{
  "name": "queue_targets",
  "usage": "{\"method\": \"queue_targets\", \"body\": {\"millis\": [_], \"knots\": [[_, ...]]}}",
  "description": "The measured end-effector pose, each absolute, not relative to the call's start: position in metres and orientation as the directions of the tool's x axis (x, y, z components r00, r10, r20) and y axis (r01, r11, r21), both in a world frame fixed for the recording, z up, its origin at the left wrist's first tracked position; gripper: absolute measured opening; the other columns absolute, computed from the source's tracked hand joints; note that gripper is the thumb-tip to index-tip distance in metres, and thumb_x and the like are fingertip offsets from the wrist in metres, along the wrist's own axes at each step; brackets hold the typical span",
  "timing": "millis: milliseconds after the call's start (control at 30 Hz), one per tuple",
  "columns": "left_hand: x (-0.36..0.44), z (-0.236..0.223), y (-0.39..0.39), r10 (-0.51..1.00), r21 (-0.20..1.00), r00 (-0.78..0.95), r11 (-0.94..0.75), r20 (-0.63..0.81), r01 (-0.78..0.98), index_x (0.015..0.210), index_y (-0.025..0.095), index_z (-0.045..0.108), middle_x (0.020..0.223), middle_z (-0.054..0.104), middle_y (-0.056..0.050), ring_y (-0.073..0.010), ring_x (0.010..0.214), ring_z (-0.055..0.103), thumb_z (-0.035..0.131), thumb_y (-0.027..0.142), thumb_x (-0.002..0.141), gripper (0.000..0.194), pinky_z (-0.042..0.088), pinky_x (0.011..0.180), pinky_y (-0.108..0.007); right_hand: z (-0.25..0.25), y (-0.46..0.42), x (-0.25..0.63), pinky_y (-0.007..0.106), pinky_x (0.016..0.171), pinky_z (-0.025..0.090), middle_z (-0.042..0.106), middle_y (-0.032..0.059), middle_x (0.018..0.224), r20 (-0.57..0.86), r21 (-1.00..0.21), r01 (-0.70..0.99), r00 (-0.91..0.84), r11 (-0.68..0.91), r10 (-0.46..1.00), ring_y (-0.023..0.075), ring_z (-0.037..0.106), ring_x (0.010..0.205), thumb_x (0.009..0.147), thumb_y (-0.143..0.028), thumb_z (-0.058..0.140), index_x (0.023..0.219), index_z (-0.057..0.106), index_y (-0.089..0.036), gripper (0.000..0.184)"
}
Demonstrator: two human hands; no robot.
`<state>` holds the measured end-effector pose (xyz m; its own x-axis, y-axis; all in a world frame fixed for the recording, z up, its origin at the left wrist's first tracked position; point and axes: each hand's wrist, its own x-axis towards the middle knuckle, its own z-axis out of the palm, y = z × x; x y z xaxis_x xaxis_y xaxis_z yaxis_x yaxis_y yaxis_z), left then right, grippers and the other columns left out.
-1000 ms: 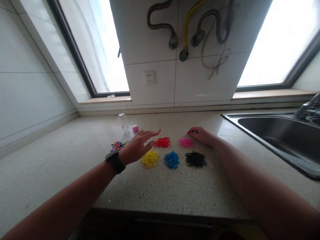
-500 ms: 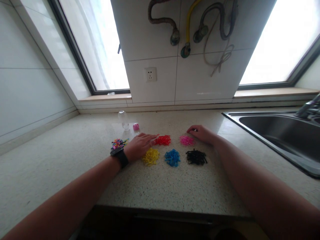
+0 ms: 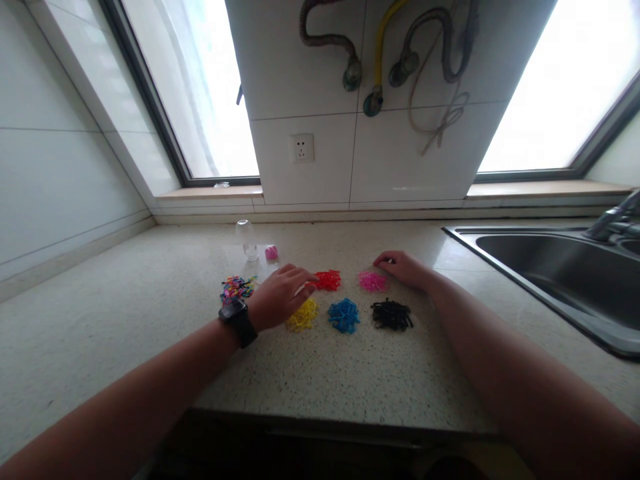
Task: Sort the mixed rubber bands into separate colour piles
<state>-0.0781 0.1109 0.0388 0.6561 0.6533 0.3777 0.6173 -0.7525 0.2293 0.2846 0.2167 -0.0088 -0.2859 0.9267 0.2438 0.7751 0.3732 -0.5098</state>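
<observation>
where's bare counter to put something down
Bare countertop lies between the left wall and multicoloured bands, and between the blue bands and front edge. It's crowded around the left hand, with yellow bands and red bands close by.

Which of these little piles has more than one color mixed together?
The leftmost pile, beyond the watch: it mixes several colors, while the red pile, yellow pile, blue pile, pink pile and black pile each show one color.

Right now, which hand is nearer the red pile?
Left. The left hand has its fingers at the left edge of the red pile; the right hand is farther right, beside the pink pile.
</observation>
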Motion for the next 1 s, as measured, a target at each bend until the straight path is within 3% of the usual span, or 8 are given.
{"method": "queue_targets", "body": {"millis": [133,333,667,1000], "knots": [[-0.051,0.054,0.063,0.478,0.229,0.791,-0.878,0.383,0.42,0.101,0.019,0.066,0.094,0.068,-0.005,-0.0176,0.089,0.06,0.041,0.029,0.101,0.027,0.047,0.082,-0.033,-0.01,0.218,0.286,0.034,0.084,0.05,0.076,0.0043,0.095,0.253,-0.503,0.775,-0.292,0.383,0.923,0.0207,0.067,0.085,0.086,-0.031,0.054,0.093,0.076,-0.022,0.025],[-0.024,0.038,0.009,0.264,0.289,0.919,-0.941,0.293,0.178,0.118,0.023,0.057,0.071,0.065,0.004,-0.0127,0.066,0.062,0.051,0.038,0.097,0.027,0.041,0.056,-0.026,-0.009,0.217,0.287,0.033,0.086,0.049,0.076,0.0049,0.098,0.241,-0.495,0.779,-0.304,0.386,0.922,0.0211,0.067,0.089,0.087,-0.03,0.054,0.096,0.075,-0.021,0.025],[-0.021,0.01,0.009,0.123,0.124,0.954,-0.988,0.273,0.092,0.113,0.025,0.058,0.079,0.069,0.005,-0.0123,0.067,0.061,0.052,0.033,0.096,0.02,0.037,0.05,-0.028,-0.009,0.217,0.287,0.033,0.086,0.05,0.075,0.0062,0.099,0.234,-0.493,0.777,-0.315,0.392,0.92,0.021,0.068,0.09,0.087,-0.03,0.054,0.096,0.075,-0.02,0.024],[-0.023,0.007,0.009,0.065,-0.007,0.964,-0.998,0.256,0.069,0.091,0.022,0.059,0.073,0.061,0.004,-0.0129,0.062,0.055,0.056,0.034,0.094,0.012,0.032,0.045,-0.03,-0.01,0.216,0.288,0.037,0.089,0.049,0.075,0.0066,0.099,0.225,-0.497,0.788,-0.289,0.365,0.931,0.022,0.066,0.09,0.087,-0.032,0.054,0.097,0.075,-0.021,0.025]]}}
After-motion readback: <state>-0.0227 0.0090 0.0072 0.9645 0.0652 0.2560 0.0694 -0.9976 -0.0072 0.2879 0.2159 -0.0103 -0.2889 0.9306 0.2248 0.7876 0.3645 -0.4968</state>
